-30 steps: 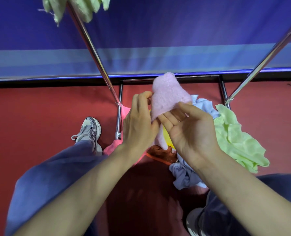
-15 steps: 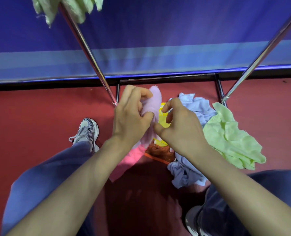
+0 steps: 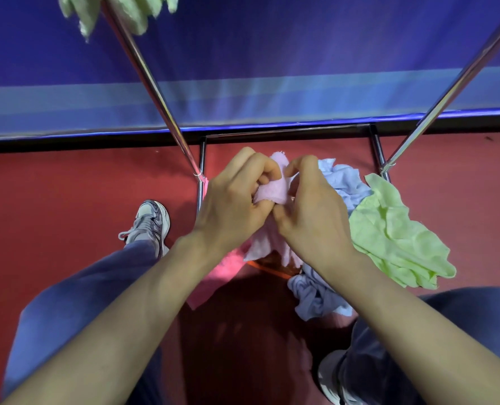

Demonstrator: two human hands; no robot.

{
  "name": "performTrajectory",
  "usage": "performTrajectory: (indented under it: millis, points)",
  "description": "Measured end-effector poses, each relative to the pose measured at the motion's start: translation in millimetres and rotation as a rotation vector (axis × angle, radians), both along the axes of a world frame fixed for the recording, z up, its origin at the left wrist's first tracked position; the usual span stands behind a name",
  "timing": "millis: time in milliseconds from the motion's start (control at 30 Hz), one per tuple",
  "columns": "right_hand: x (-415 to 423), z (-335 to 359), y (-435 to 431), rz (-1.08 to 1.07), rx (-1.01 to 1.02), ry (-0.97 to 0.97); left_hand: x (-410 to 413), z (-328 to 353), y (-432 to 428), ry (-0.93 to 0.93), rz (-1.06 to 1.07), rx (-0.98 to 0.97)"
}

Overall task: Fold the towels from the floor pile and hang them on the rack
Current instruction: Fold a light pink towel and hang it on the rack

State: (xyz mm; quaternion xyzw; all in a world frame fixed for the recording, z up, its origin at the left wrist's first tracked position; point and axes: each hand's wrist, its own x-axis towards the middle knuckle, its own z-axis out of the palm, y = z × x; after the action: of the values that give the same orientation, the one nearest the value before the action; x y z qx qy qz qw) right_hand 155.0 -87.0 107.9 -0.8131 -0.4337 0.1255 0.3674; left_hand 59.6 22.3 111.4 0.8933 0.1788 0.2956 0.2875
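The pink towel (image 3: pixel 272 192) is held up over the floor pile (image 3: pixel 360 229), bunched between both hands. Its upper end is seen poking out above the knuckles, and its lower part is left hanging behind the wrists. It is pinched from the left by the left hand (image 3: pixel 234 206), with the fingers curled over the top edge. It is gripped from the right by the right hand (image 3: pixel 313 211), fingers curled in the same way. The two hands are set close together, and a band of pink terry is shown between them.

Below, the pile is spread on the red floor (image 3: pixel 53 200) at the foot of the rack (image 3: pixel 151 89). Pale blue cloth (image 3: pixel 345 182) is seen crumpled beyond the right hand and again under the right forearm; whether that is one piece or two cannot be told. A lime-green towel (image 3: pixel 395 238) is laid loosely at the right of the pile, touching the blue. A brighter pink cloth (image 3: pixel 222 271) is seen flat on the floor under the left wrist, and an orange strip (image 3: pixel 275 270) is glimpsed beneath the hanging towel.

Two shiny poles of the rack are seen slanting up, one to each side. A hung green towel (image 3: pixel 117 10) is draped at the top of the left pole, cut off by the frame's edge. A blue wall (image 3: pixel 272 54) is seen behind. A sneaker (image 3: pixel 149 223) is planted on the floor left of the rack's base.
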Motion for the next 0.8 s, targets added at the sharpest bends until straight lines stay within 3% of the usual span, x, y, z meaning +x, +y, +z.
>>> performTrajectory:
  millis: [167, 300, 500, 633, 800]
  points:
    - [-1, 2, -2, 0.028, 0.046, 0.001, 1, -1, -7, -0.043, -0.015, 0.020]
    - [4, -2, 0, -0.008, 0.156, 0.044, 4, -7, -11, -0.064, 0.100, -0.047]
    - [13, 12, 1, -0.163, 0.375, 0.018, 0, -50, 1, 0.190, 0.107, -0.323]
    - [20, 18, 0, -0.207, 0.438, -0.008, -9, -64, 10, 0.397, 0.129, -0.351]
    - [32, 19, -3, -0.275, 0.450, 0.025, -13, -70, 16, 0.523, 0.076, -0.403]
